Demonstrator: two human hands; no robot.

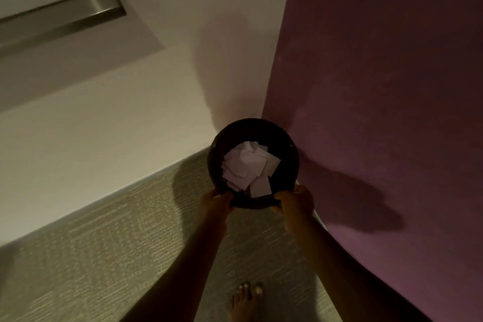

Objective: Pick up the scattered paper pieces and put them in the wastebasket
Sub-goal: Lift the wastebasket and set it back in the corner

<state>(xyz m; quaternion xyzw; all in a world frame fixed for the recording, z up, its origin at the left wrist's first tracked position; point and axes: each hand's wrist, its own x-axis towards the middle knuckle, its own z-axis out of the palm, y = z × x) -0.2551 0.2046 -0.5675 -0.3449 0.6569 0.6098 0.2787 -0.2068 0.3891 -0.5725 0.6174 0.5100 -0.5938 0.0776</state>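
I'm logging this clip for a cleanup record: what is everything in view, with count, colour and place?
wastebasket: one, black, at the wall corner
paper pieces: several, white, inside the wastebasket
carpet: one, grey-green, lower left
white wall: one, left
purple wall: one, right
metal bar: one, grey, upper left
foot: one, bare, bottom edge
left hand: one, gripping wastebasket's near rim
right hand: one, gripping near rim
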